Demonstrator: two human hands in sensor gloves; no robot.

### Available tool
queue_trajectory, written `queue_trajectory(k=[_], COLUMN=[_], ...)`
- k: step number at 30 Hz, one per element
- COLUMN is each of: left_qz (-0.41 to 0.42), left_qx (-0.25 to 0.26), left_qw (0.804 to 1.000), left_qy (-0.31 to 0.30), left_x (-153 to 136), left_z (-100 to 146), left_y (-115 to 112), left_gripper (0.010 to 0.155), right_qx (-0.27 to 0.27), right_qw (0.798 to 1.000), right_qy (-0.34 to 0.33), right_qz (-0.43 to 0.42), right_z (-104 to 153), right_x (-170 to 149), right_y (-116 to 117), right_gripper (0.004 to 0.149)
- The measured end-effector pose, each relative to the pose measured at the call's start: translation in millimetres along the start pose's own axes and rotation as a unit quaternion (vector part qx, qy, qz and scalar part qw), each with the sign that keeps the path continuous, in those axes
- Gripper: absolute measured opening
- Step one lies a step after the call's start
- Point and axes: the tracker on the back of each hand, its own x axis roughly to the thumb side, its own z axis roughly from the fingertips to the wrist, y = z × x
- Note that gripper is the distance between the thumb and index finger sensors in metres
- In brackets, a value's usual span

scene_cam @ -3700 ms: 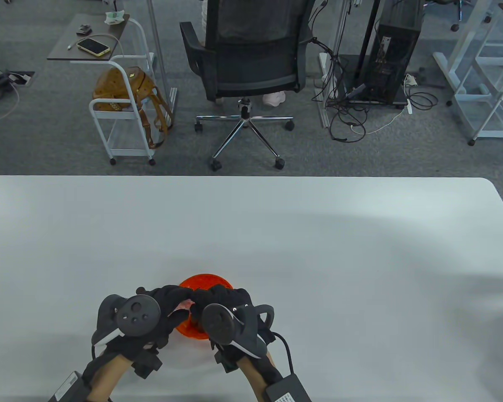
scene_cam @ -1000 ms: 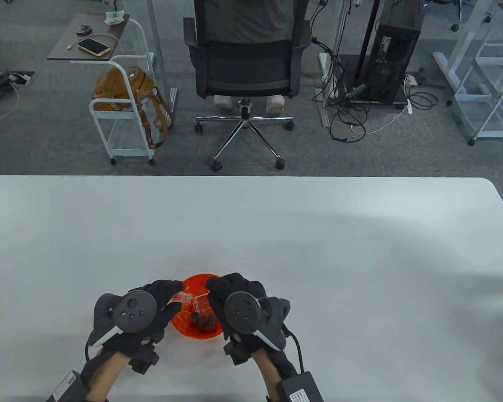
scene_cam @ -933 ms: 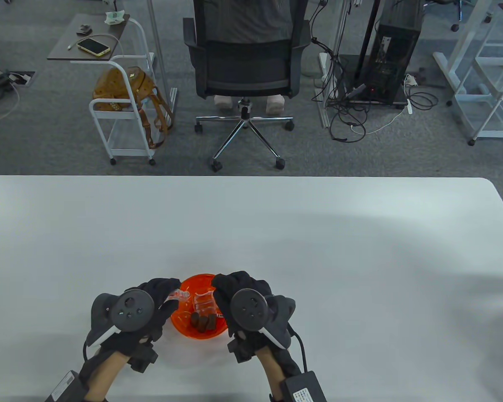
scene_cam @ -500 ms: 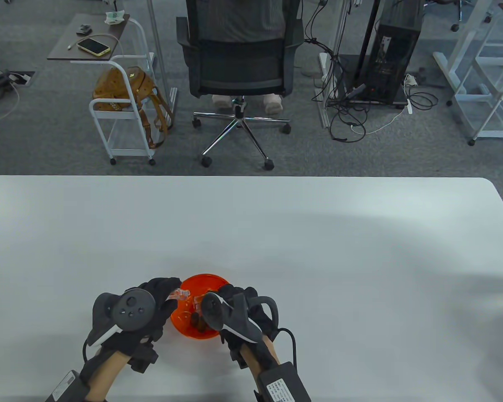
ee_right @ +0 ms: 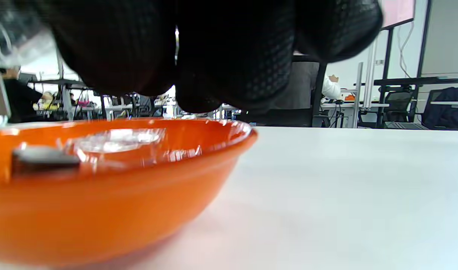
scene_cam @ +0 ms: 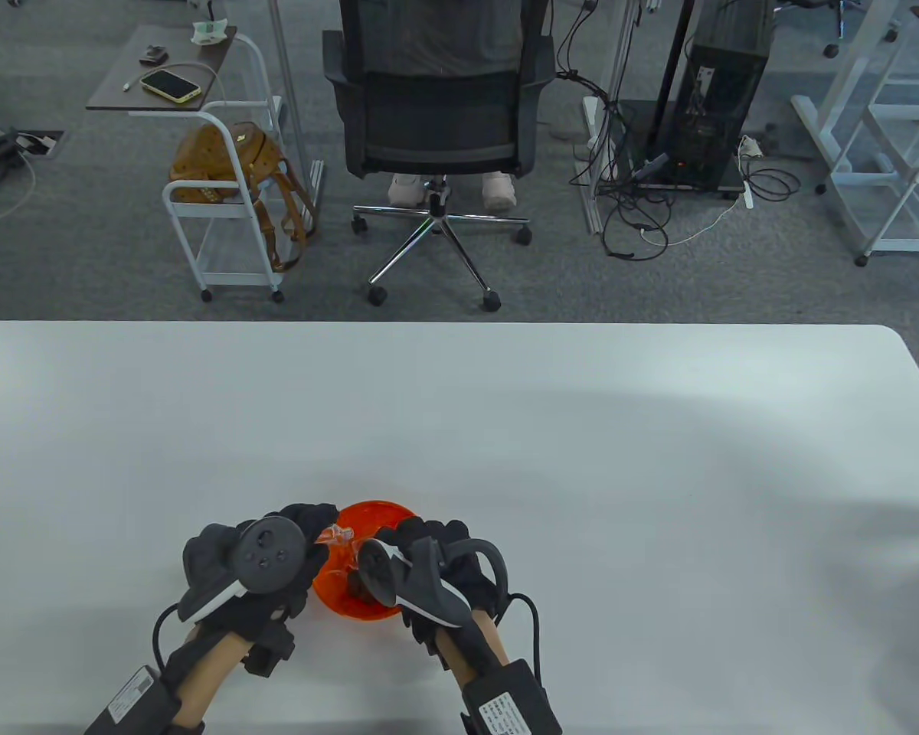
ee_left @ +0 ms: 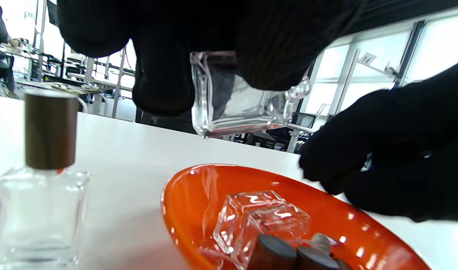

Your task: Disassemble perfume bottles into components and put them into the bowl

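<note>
My left hand (scene_cam: 318,528) grips a clear, capless glass bottle (ee_left: 244,97) on its side, just above the left rim of the orange bowl (scene_cam: 367,609). In the bowl lie another clear bottle (ee_left: 260,219) and several brown caps (ee_left: 275,255). My right hand (scene_cam: 406,540) hovers low over the bowl's right side with curled fingers; nothing shows in it, and it is apart from the bottle below. A capped perfume bottle (ee_left: 41,180) stands on the table left of the bowl, hidden under my left hand in the table view.
The white table (scene_cam: 582,459) stretches far and right of the bowl. Beyond its far edge stand an office chair (scene_cam: 433,115) with a seated person and a small white cart (scene_cam: 222,191).
My right hand came down to the bowl with a clear bottle, which now lies inside. My left hand shifted slightly right, still holding its bottle. The chair behind rolled a little left.
</note>
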Motion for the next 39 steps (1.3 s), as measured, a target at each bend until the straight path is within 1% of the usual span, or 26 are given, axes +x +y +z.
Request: queue_trajectory(k=[1,5,8,10,14,17,21,23,26,30,32,35,37,39], left_qz=[-0.023,-0.067,-0.139,-0.168,-0.202,-0.219,-0.230,-0.228,-0.221,-0.165,-0.121,-0.059,-0.017,0.022], left_qx=[-0.006,-0.025,-0.047,-0.057,-0.069,-0.094,-0.113,-0.114,-0.109,-0.080,-0.057,-0.030,-0.013,-0.009], left_qw=[1.000,0.997,0.988,0.983,0.975,0.970,0.965,0.965,0.967,0.981,0.988,0.995,0.998,0.997], left_qy=[0.006,0.024,0.042,0.049,0.053,0.058,0.060,0.061,0.063,0.069,0.071,0.072,0.067,0.070], left_x=[7,26,43,49,56,59,59,59,58,47,34,5,-20,-43], left_z=[-6,-25,-45,-52,-62,-67,-68,-67,-65,-54,-46,-30,-16,-3], left_y=[1,-4,-16,-24,-38,-48,-55,-54,-49,-21,-1,26,37,38], left_gripper=[0.055,0.055,0.055,0.055,0.055,0.054,0.055,0.055,0.055,0.056,0.057,0.060,0.063,0.069], right_qx=[-0.007,-0.025,-0.023,-0.019,-0.005,0.002,0.005,0.008,0.011,0.015,0.016,0.018,0.019,0.021], right_qw=[1.000,0.997,0.995,0.994,0.992,0.993,0.992,0.992,0.993,0.993,0.993,0.993,0.993,0.993], right_qy=[0.012,0.048,0.074,0.084,0.096,0.094,0.093,0.092,0.092,0.091,0.090,0.090,0.090,0.091], right_qz=[-0.021,-0.047,-0.064,-0.072,-0.087,-0.078,-0.080,-0.080,-0.078,-0.078,-0.077,-0.077,-0.077,-0.078], right_z=[1,3,6,6,4,3,3,4,4,4,4,4,4,4], right_x=[-8,-32,-56,-64,-71,-70,-70,-69,-69,-69,-69,-69,-69,-69], right_y=[-6,-17,-19,-18,-15,-13,-13,-13,-14,-13,-13,-13,-13,-12], right_gripper=[0.047,0.047,0.047,0.047,0.047,0.048,0.048,0.048,0.048,0.048,0.048,0.048,0.048,0.048])
